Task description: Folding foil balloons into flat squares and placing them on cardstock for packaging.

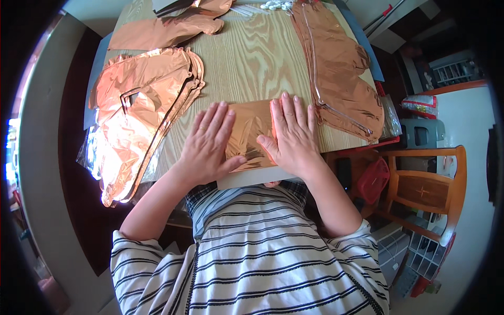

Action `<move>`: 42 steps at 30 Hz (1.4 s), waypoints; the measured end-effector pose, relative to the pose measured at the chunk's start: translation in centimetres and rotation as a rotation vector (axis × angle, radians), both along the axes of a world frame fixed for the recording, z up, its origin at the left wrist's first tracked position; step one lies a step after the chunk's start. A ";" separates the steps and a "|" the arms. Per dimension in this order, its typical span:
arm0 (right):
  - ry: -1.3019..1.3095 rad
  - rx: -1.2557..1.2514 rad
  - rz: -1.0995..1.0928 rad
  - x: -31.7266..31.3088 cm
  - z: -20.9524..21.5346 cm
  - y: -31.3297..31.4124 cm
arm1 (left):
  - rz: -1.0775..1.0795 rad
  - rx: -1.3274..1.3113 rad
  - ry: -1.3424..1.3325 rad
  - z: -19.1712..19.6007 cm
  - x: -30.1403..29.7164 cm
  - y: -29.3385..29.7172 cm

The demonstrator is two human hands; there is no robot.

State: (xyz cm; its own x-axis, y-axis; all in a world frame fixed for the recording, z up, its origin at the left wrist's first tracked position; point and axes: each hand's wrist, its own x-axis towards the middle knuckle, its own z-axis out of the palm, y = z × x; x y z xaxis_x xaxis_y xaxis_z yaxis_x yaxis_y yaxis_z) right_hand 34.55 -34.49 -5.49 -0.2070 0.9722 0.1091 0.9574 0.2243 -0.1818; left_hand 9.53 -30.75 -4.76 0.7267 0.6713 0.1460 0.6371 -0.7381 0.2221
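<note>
While a white top w/ dark stripes fills the near end, a pale flat sheet juts past the near edge of the wood-grain table; on it, at that edge, lies a folded copper-coloured foil piece, roughly rect., shiny, lightly creased. L hand is palm down on its L side, fingers straight & close tog., thumb angled in over the foil; R hand lies palm down on the R side, fingers pointing away, thumb bent inward. Neither grasps anything; both lie flat, can't tell how hard they press. Farther out, a big gleaming foil stack sits L, a duller foil stack R; at far end, small white items.
</note>
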 end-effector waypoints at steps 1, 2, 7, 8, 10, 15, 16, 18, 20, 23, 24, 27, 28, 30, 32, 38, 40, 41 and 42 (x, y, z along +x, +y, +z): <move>-0.001 -0.005 -0.002 0.0 0.0 0.0 | 0.028 -0.006 0.014 0.1 -1.1 0.0; -0.006 -0.005 -0.001 -0.1 0.1 0.0 | 0.054 -0.023 0.051 0.6 -1.8 -0.1; -0.020 -0.003 0.004 -0.1 0.2 0.1 | 0.173 -0.076 0.060 4.0 -1.7 -0.1; -0.027 -0.009 0.009 -0.2 0.4 0.1 | 0.189 -0.072 0.026 4.3 -0.7 -0.2; 0.002 0.002 0.007 -0.2 0.2 0.1 | 0.089 -0.070 -0.093 3.7 2.0 -0.9; 0.010 0.029 -0.004 0.1 -0.3 0.1 | 0.051 0.030 -0.119 -0.6 3.7 -1.5; 0.015 0.029 -0.007 0.0 -0.2 0.2 | 0.068 0.042 -0.111 -1.1 3.3 -1.4; 0.023 0.022 -0.019 -0.1 -0.1 0.1 | 0.081 0.050 -0.102 -1.3 3.1 -1.6; 0.031 0.040 -0.030 -0.1 -0.5 0.0 | 0.088 0.046 -0.076 -1.1 3.2 -1.4; 0.115 0.089 -0.069 0.5 -0.4 0.0 | 0.084 0.020 -0.068 -1.0 3.2 -1.3; 0.156 0.107 -0.084 0.8 -0.4 0.0 | 0.086 0.015 -0.057 -0.9 3.3 -1.3; 0.531 0.330 -0.101 2.7 1.5 -2.0 | 0.110 -0.001 -0.015 -0.7 3.2 -1.5; 0.519 0.364 -0.134 3.5 2.0 -3.2 | 0.119 -0.007 0.005 -0.4 3.3 -1.5; 0.466 0.300 -0.288 4.3 3.1 -6.4 | 0.118 -0.030 0.020 0.1 3.6 -1.4; 0.518 0.046 -0.406 4.5 3.2 -9.0 | 0.121 -0.063 0.012 0.6 3.7 -1.3; 1.615 -0.531 -0.558 3.7 -0.4 -10.8 | 0.096 -0.046 0.066 2.9 4.4 -0.6; 1.934 -0.585 -0.502 2.7 0.2 -10.3 | 0.099 -0.070 0.078 3.7 4.6 -0.3; 1.927 -0.593 -0.527 2.4 0.4 -9.9 | 0.101 -0.080 0.083 3.9 4.7 -0.2; 1.908 -0.597 -0.520 2.4 0.7 -9.7 | 0.111 -0.049 0.075 3.7 4.8 -0.2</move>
State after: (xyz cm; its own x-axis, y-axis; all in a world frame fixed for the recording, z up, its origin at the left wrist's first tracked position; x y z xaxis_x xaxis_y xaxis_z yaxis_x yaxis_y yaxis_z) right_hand 36.90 -44.22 -4.79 0.0056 0.8794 -0.4761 -0.5429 -0.3971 -0.7400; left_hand 14.36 -30.99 -1.09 0.6556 0.7528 0.0587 0.7302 -0.6519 0.2048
